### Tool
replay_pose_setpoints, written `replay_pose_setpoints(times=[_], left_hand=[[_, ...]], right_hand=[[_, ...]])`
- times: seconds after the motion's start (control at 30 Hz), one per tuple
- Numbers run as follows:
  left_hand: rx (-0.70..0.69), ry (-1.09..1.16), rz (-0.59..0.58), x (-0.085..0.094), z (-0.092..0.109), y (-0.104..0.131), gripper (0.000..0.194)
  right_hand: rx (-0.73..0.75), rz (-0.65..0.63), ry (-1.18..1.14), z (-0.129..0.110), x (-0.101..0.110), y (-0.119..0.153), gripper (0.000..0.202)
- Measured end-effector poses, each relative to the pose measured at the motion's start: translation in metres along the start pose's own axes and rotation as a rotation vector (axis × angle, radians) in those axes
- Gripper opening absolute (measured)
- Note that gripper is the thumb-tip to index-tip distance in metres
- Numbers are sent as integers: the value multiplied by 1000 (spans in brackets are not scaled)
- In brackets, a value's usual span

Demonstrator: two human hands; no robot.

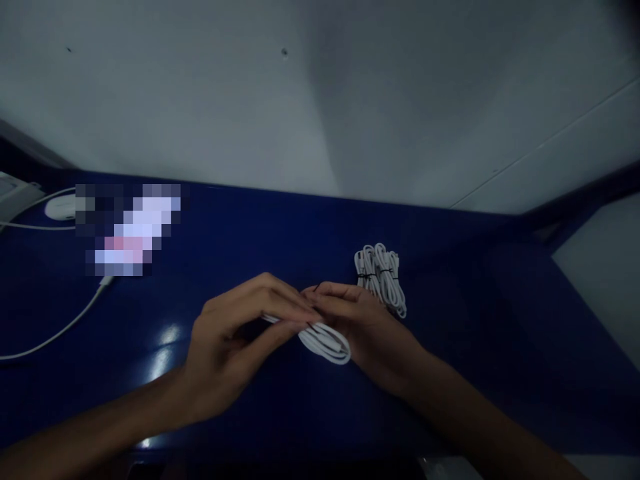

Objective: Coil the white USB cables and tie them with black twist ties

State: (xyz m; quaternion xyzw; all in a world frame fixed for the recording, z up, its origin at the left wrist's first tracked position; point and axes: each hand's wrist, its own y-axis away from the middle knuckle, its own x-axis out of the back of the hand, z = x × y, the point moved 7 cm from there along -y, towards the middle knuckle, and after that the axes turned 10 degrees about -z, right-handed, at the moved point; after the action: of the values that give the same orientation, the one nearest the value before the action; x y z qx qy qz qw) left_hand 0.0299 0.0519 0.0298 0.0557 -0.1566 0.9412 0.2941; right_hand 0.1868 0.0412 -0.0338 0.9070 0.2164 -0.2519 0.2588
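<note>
From where I stand, a coiled white cable [325, 343] is held up over the blue tabletop [250, 230], about midway across and towards the near side. Its long axis runs on a slant, from far left down to near right. The rounded loop end that I can see points right and nearer the person, and a plug [337, 347] lying among the turns aims the same way. The other end goes back under the fingers, so I can't make out all of it.

The left hand [225, 340] comes in from the near left and has the coil pinched between thumb and fingers. The right hand [370, 327] reaches in from the near right, fingers curled, their tips meeting the left fingertips at the coil's far side. Whether it grips the cable itself, I can't tell.

Just beyond the right hand, partly covered by it, lie tied white cable bundles [381, 277], side by side. They're bound with dark ties, and their long axes run mostly far to near, the near ends leaning a bit right.

Over at the far left there's a bright, blurred-out device [140, 230], slanting from far right to near left. A white lead [75, 325] curves away left from its near end. Just left of the device sits a white rounded object [60, 208].
</note>
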Motion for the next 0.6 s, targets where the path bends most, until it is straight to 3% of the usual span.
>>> replay_pose_setpoints(times=[0.17,0.37,0.47,0.6], left_hand=[[183,238,230,14,-19,1,10],[336,476,289,18,-42,1,5],[373,473,295,16,-47,2,5],[399,379,349,17,-50,5,9]], right_hand=[[104,30,89,0,-5,-5,13],[300,118,422,-11,-20,3,10],[455,210,733,-17,-28,14,14],[660,230,1224,-15,-47,21,15]])
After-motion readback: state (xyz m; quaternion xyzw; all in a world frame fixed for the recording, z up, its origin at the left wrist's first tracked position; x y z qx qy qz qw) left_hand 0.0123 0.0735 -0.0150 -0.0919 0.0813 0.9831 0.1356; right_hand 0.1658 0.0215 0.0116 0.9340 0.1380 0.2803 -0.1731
